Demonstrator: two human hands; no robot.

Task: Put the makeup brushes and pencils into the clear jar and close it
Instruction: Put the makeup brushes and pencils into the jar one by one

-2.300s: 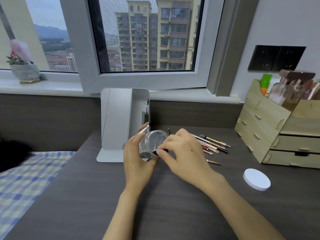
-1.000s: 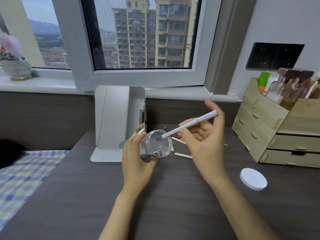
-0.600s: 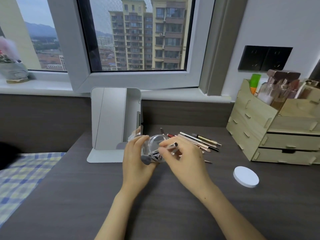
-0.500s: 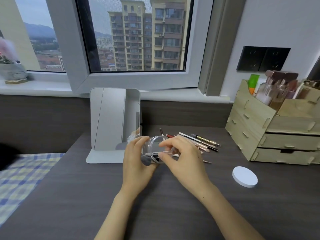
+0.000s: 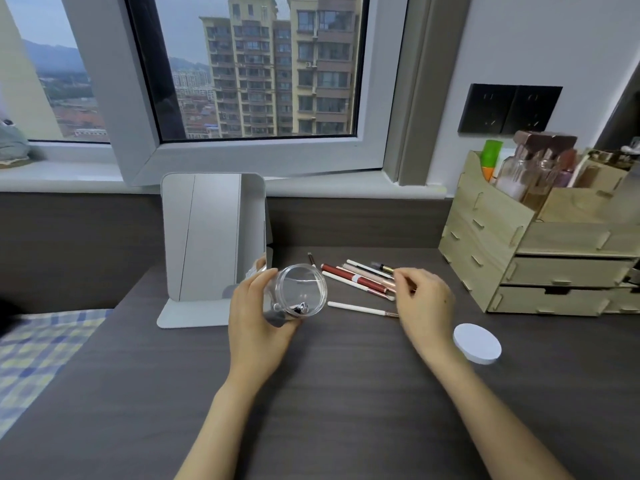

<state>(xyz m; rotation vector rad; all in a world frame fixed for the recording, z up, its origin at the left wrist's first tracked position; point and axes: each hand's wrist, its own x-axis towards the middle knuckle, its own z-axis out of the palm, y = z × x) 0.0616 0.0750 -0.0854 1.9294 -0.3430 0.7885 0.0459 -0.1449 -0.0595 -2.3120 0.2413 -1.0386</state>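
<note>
My left hand (image 5: pixel 256 327) grips the clear jar (image 5: pixel 302 287), tilted with its open mouth turned towards me; a few brush ends lie inside at the bottom. Several makeup brushes and pencils (image 5: pixel 356 278) lie in a loose row on the dark desk (image 5: pixel 346 393) just right of the jar. One white brush (image 5: pixel 356 309) lies apart, nearer to me. My right hand (image 5: pixel 426 303) hovers over the right end of the row, fingers curled, thumb and forefinger at a rose-gold brush tip. The white round lid (image 5: pixel 477 342) lies flat to the right.
A white standing mirror (image 5: pixel 207 237) is right behind the jar. A wooden drawer organiser (image 5: pixel 519 265) with bottles fills the desk's right back corner. A checked bedcover (image 5: pixel 34 348) lies left of the desk. The window sill runs behind.
My right hand pushed a white pencil into the jar, let it go and moved right to the row on the desk. The jar stayed in my left hand.
</note>
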